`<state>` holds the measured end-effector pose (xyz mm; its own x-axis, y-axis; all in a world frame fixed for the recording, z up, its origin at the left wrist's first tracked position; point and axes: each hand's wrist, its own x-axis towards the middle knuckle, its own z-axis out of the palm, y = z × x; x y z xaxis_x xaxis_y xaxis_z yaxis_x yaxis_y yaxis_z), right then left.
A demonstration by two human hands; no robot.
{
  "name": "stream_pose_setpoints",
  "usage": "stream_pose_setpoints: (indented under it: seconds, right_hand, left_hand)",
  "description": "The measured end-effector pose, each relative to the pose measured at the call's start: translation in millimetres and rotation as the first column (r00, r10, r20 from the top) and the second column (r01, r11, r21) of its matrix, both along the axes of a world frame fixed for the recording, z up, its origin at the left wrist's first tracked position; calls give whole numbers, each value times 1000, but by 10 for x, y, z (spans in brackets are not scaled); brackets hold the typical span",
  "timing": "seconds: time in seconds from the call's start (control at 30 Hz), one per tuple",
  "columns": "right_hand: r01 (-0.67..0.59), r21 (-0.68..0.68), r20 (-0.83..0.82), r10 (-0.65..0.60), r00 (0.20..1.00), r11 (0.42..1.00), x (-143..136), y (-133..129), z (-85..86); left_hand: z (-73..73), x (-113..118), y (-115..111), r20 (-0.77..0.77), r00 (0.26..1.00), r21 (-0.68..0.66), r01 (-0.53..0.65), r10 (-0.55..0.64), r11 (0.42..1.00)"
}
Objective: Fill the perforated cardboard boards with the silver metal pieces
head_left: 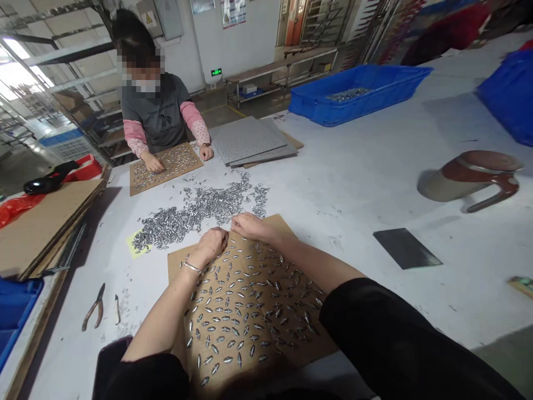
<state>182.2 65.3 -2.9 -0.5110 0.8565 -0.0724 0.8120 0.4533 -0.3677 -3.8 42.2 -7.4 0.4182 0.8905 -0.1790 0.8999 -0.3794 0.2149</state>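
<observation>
Fingers (244, 223) of both hands rest — on board (250, 311).

No text, label or number is legible anywhere.

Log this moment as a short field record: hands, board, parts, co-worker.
left hand: fingers curled, resting at far edge of brown perforated board
right hand: flat on same edge, beside left
parts: small silver oval pieces scattered over board; loose pile just beyond
co-worker: both hands on another board
nearby: pliers
</observation>
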Motion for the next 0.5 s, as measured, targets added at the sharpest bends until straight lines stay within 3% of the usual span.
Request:
stream_pose_setpoints:
  seconds: [0.13,0.27,0.4,0.5]
  right_hand:
    - [-45,-42,20,45,999,998,163,-230,39]
    - [-92,-62,89,97,991,994,137,-387,64]
    - [-24,-114,109,37,993,993,106,-328,92]
    - [58,-81,50,-54,997,995,112,-170,103]
  left_hand:
    - [-20,36,-2,-30,999,4,-15,15,1000]
    - [16,8,-22,-22,999,44,-42,43,998]
    - [73,-105,-33,-8,994,111,-106,108,988]
    - [87,-188,-24,-5,990,134,-138,140,981]
